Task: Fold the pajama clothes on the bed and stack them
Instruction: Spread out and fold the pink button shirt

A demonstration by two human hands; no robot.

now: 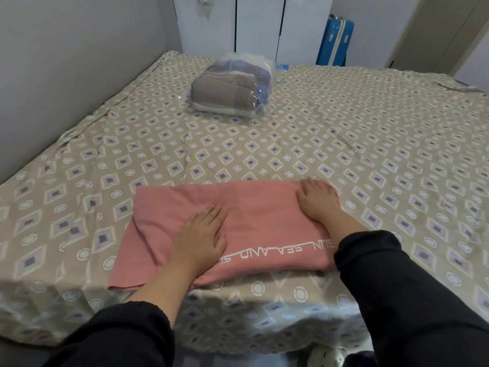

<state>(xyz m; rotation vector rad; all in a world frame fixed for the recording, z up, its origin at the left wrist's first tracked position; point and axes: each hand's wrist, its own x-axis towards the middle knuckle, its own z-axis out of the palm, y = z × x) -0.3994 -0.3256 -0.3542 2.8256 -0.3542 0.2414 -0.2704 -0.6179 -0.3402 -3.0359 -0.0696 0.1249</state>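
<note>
Two hands down flat on the pink pajama piece, head view, lower centre of frame. Left hand lies palm-down mid-garment, fingers straight and close together, pressing the cloth. Right hand sits on the piece's upper-right corner, palm down too. Its fingertips are blurred, so spread vs. together I can't tell for sure, but nothing looks pinched.

Garment lies at the near edge of the bed, doubled over by the look of it, w/ white lettering along its lower edge and one flap trailing toward lower left.

Step in hand, I'd say: smoothing w/ both palms between folds. No other pajama piece in sight, so no stack begun. Next move prob. calls for tucking in that loose lower-left flap, then gripping one short end w/ both hands and bringing it across to halve the piece, edges lined up.

Upper centre: a plastic-bagged bundle, well apart from the work. Blue suitcase top right, beside the white wardrobe.
</note>
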